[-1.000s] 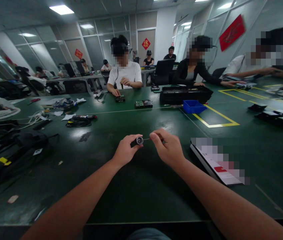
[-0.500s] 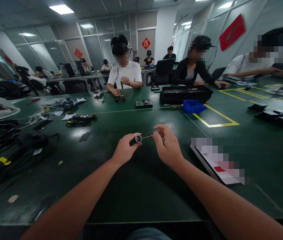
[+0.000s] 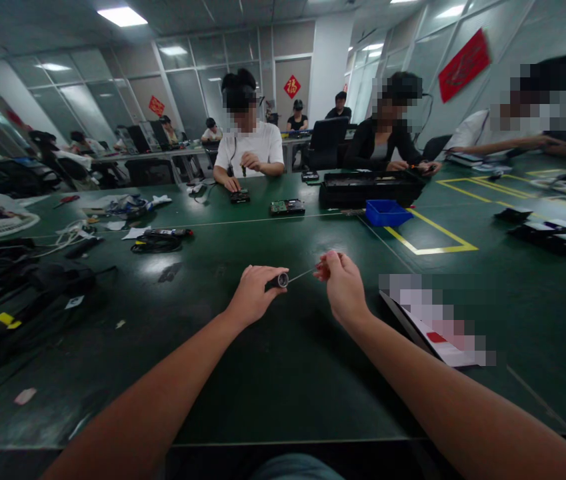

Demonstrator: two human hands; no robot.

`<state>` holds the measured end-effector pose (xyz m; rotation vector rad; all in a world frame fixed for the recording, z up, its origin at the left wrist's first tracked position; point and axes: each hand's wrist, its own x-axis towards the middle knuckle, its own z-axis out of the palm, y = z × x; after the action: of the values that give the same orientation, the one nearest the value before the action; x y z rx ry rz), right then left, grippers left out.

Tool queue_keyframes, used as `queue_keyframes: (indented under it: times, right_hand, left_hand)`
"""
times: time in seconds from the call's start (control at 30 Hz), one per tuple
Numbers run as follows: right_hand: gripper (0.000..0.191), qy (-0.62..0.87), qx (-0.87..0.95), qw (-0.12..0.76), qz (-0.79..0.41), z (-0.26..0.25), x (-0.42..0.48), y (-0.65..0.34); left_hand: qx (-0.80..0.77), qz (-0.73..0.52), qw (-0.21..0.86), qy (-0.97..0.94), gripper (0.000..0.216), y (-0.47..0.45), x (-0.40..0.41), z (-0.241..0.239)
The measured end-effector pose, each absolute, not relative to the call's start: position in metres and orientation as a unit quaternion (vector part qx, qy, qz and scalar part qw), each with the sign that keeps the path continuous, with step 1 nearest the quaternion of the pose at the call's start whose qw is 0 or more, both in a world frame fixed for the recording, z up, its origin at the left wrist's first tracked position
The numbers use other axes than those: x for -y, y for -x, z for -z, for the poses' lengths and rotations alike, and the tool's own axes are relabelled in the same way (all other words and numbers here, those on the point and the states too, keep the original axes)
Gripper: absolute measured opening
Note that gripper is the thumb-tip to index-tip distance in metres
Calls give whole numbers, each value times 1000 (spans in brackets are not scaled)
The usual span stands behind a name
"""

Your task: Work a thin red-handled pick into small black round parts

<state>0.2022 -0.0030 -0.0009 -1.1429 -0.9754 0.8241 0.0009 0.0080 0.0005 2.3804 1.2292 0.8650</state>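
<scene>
Above the green table, my left hand (image 3: pixel 253 293) grips a small black cylinder (image 3: pixel 277 281) whose round, silver-rimmed end faces me. Most of the cylinder's body is hidden by the fingers. My right hand (image 3: pixel 343 283) is closed around the handle of a thin screwdriver (image 3: pixel 303 274). The handle is mostly covered by the fingers, with a bit of red showing. Its slim metal shaft points left, and the tip is at the cylinder's rim; I cannot tell whether it is inside or only touching.
To the right lies a white box (image 3: pixel 433 327), partly blurred out. A blue bin (image 3: pixel 387 213) stands beside a long black casing (image 3: pixel 370 190). Circuit boards (image 3: pixel 287 207) lie ahead, a coiled black cable (image 3: pixel 160 241) left. A co-worker (image 3: pixel 250 147) sits opposite.
My right hand has turned and closed more around the screwdriver, tilting its handle upward. The cylinder has shifted slightly right. A co-worker in black has raised both hands from the table.
</scene>
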Motion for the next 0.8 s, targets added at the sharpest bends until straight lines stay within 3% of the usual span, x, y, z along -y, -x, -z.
queue_keyframes:
  times: [0.17, 0.57, 0.8]
  right_hand:
    - [28, 509, 496, 646, -278, -11, 14, -199]
    - [28, 508, 591, 587, -218, -20, 27, -197]
    - [38, 553, 633, 530, -112, -29, 33, -197]
  left_hand:
    - [-441, -305, 169, -827, 39, -2, -8, 3]
    - [-452, -329, 210, -802, 39, 0, -1, 0]
    - [-452, -337, 204, -800, 39, 2, -2, 2]
